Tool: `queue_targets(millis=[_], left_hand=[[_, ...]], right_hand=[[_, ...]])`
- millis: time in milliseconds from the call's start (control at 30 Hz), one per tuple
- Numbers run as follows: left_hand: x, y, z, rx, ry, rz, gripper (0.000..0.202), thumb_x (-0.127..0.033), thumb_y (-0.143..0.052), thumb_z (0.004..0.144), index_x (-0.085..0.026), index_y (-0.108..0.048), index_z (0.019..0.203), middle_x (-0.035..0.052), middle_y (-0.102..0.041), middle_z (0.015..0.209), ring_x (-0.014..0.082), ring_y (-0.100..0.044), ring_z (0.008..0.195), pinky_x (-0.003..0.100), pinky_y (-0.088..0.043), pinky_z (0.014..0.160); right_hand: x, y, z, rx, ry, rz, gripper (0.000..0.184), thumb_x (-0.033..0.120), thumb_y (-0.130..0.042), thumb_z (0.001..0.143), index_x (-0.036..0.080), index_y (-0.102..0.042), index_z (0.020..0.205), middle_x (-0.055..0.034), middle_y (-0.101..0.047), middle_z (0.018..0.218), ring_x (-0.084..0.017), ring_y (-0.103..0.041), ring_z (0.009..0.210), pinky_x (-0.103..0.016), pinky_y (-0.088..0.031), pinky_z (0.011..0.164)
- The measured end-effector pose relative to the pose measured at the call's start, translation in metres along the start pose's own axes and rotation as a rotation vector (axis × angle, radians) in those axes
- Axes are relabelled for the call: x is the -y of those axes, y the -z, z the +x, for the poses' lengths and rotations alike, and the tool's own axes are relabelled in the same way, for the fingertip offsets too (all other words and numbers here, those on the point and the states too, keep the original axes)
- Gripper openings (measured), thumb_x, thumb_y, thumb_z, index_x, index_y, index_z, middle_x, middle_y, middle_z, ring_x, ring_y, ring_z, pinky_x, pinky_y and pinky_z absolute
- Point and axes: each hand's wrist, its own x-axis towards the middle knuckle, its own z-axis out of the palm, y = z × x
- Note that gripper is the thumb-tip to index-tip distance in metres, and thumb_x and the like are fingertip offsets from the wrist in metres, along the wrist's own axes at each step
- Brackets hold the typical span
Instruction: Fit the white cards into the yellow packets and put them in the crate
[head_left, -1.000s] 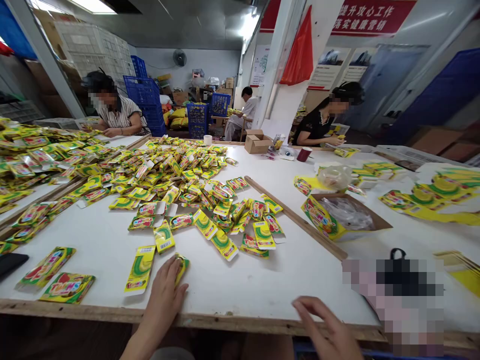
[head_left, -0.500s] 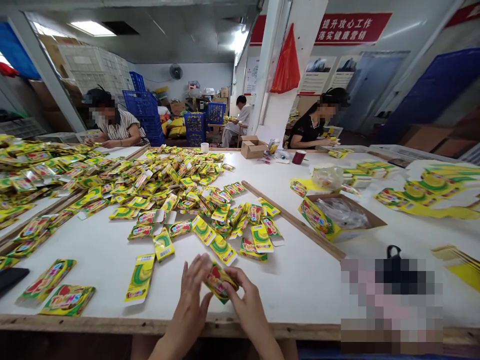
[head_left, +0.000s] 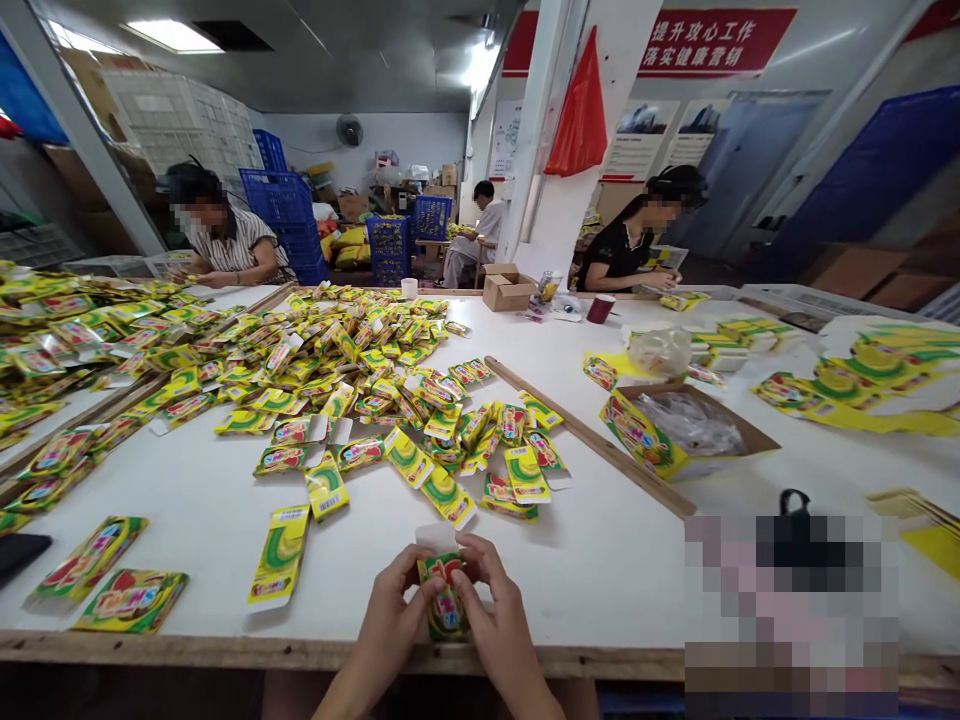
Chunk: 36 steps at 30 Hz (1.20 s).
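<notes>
Between my two hands, close to the table's front edge, a small yellow and green printed box [head_left: 448, 607] stands nearly upright with a white flap raised at its far end. My left hand [head_left: 396, 607] grips its left side, thumb on the printed front. On the right side, my right hand [head_left: 491, 602] holds it the same way, its thumb also on the front. One similar box [head_left: 279, 557] lies left of my hands with a white flap out. Just beyond them spreads a loose pile of the same boxes [head_left: 450, 450].
Two boxes, one of them a flat box [head_left: 131, 600], lie at the front left by a dark object [head_left: 22, 558]. A wooden strip [head_left: 589, 435] divides the white table [head_left: 600, 570]. Right of it stands an open carton [head_left: 686, 425] holding clear plastic bags. Co-workers sit across the table.
The box has turned from slanted to nearly upright, and its white flap now shows. My left hand has closed onto it from an open, blurred pose.
</notes>
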Motion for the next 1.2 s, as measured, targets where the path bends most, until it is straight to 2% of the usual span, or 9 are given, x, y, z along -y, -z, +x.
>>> queue_targets(millis=[133,300,367,433,500,633,867,1033,1200], left_hand=[[-0.002,0.0,0.005,0.039,0.015,0.027,0.019,-0.032,-0.058,0.088,-0.018,-0.065,0.099,0.0054,-0.069,0.09,0.0213,-0.065,0.083,0.031,-0.051,0.076],[-0.001,-0.008,0.008,-0.005,-0.057,-0.027,0.017,-0.028,-0.056,0.09,-0.02,-0.063,0.103,0.008,-0.066,0.107,0.0241,-0.061,0.105,0.034,-0.047,0.091],[0.0,-0.013,0.009,-0.034,-0.042,-0.133,0.028,-0.026,-0.056,0.089,-0.024,-0.053,0.118,0.0071,-0.066,0.11,0.0229,-0.062,0.104,0.034,-0.049,0.089],[0.0,-0.016,0.009,-0.031,-0.021,-0.206,0.038,-0.026,-0.056,0.09,-0.026,-0.045,0.126,0.0064,-0.067,0.109,0.0216,-0.065,0.099,0.033,-0.05,0.085],[-0.002,-0.016,0.01,-0.008,-0.02,-0.17,0.03,-0.026,-0.057,0.089,-0.023,-0.053,0.119,0.0068,-0.068,0.106,0.0216,-0.065,0.097,0.033,-0.05,0.085],[-0.009,-0.014,0.011,0.005,-0.058,-0.041,0.015,-0.028,-0.057,0.089,-0.018,-0.066,0.096,0.008,-0.069,0.101,0.023,-0.064,0.098,0.032,-0.049,0.088],[-0.013,-0.018,0.01,-0.088,-0.008,-0.036,0.017,-0.031,-0.06,0.086,-0.018,-0.066,0.095,0.0063,-0.072,0.09,0.0218,-0.066,0.088,0.03,-0.051,0.079],[-0.014,-0.023,0.014,-0.172,0.019,-0.033,0.019,-0.035,-0.061,0.085,-0.017,-0.066,0.084,0.0036,-0.07,0.077,0.019,-0.064,0.075,0.026,-0.051,0.069],[-0.01,-0.019,0.012,-0.153,0.0,-0.01,0.02,-0.036,-0.062,0.085,-0.017,-0.069,0.084,0.0047,-0.071,0.08,0.0203,-0.066,0.078,0.028,-0.052,0.072]], right_hand=[[0.002,0.011,0.006,0.065,0.032,-0.06,0.024,0.028,-0.054,0.09,0.022,-0.061,0.112,-0.0046,-0.071,0.097,-0.019,-0.067,0.085,-0.026,-0.053,0.077],[0.008,0.017,0.015,0.054,0.098,-0.127,0.013,0.026,-0.053,0.09,0.02,-0.064,0.088,-0.0041,-0.069,0.087,-0.019,-0.065,0.081,-0.026,-0.051,0.074],[0.007,0.016,0.015,-0.021,0.122,-0.113,0.012,0.026,-0.053,0.09,0.02,-0.064,0.09,-0.0055,-0.069,0.091,-0.02,-0.065,0.085,-0.027,-0.051,0.076],[0.005,0.016,0.014,-0.085,0.121,-0.077,0.017,0.025,-0.053,0.09,0.019,-0.062,0.104,-0.0066,-0.069,0.097,-0.02,-0.066,0.087,-0.027,-0.052,0.077],[0.004,0.016,0.012,-0.086,0.127,-0.064,0.021,0.024,-0.052,0.091,0.02,-0.061,0.109,-0.0068,-0.069,0.098,-0.02,-0.066,0.088,-0.027,-0.052,0.077],[0.008,0.02,0.011,0.015,0.179,-0.095,0.014,0.024,-0.054,0.09,0.022,-0.068,0.093,-0.006,-0.068,0.097,-0.02,-0.063,0.093,-0.027,-0.05,0.078],[0.008,0.013,0.015,-0.063,0.148,-0.098,0.012,0.026,-0.056,0.089,0.02,-0.065,0.085,-0.0034,-0.066,0.083,-0.018,-0.062,0.078,-0.025,-0.049,0.071],[0.009,0.008,0.02,-0.112,0.102,-0.147,0.014,0.029,-0.057,0.089,0.019,-0.065,0.082,-0.0022,-0.065,0.075,-0.017,-0.059,0.068,-0.024,-0.047,0.064],[0.011,0.011,0.016,-0.105,0.112,-0.126,0.016,0.03,-0.058,0.089,0.019,-0.065,0.081,-0.0033,-0.066,0.077,-0.018,-0.062,0.072,-0.025,-0.049,0.067]])
